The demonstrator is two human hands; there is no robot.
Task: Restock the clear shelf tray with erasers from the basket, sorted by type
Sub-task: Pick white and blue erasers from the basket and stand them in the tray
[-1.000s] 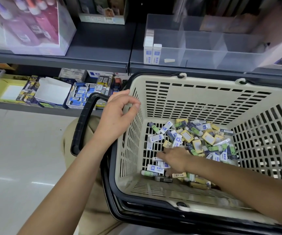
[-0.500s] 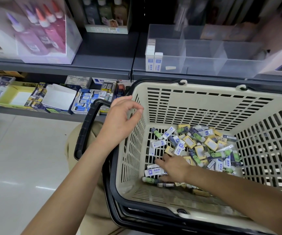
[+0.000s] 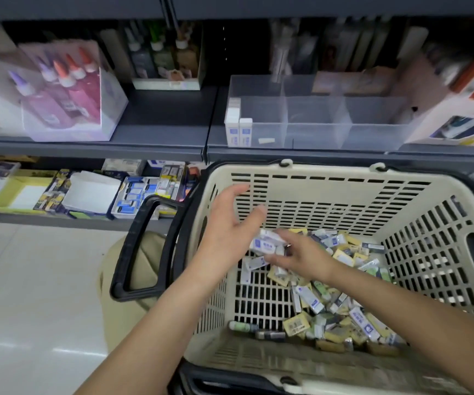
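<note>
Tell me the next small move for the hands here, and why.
Probably pass the white-and-blue erasers from the right hand into the open left hand, which hovers beside them above the basket. In the clear tray, matching erasers stand in the leftmost compartment, so the bundle likely goes there next.
</note>
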